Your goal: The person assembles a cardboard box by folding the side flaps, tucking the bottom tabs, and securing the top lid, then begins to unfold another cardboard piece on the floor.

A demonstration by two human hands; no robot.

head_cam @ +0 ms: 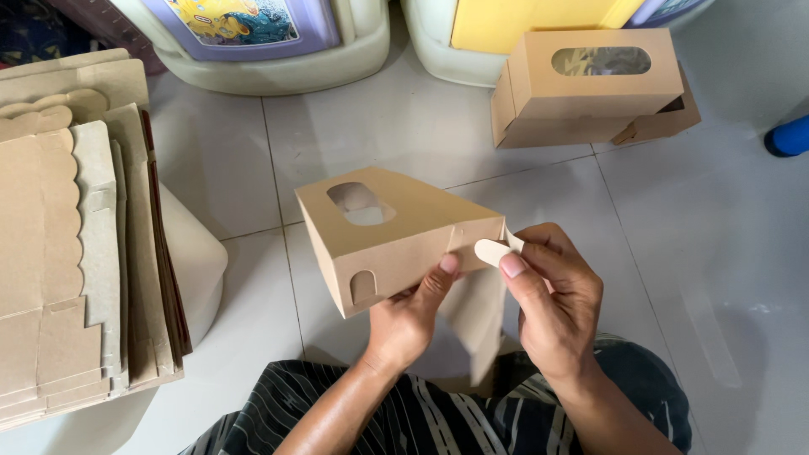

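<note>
- A stack of flat cardboard sheets (76, 253) lies far out to the left of the left hand, resting on a pale rounded container (198, 270); some sheets have scalloped edges.
- Two big plastic jugs (278, 50) stand on the tiled floor (354, 135) well beyond both hands.
- The left hand (409, 316) comes up from below and grips the half-folded box (388, 236) at its near lower edge, thumb pressed flat on the near side wall, fingers tucked underneath and out of sight.
- The half-folded box is held in the air between the hands and over the lap. Its long axis runs from left to right, rising a little toward the right. Its top face, with an oval window, tilts up and away; the near side wall has a small arched cut-out. The left end points toward the stack; the open right end faces the right hand.
- A loose end panel (476, 316) hangs down from the box's right end, between the two wrists.
- The right hand (552, 299) pinches a small rounded tab (493, 251) at the box's right end between thumb and forefinger; the other fingers curl in.
- Two finished boxes (594, 88) sit stacked on the floor, well beyond the right hand, the upper one with its oval window up.
- A blue object (790, 136) shows at the far right edge.
</note>
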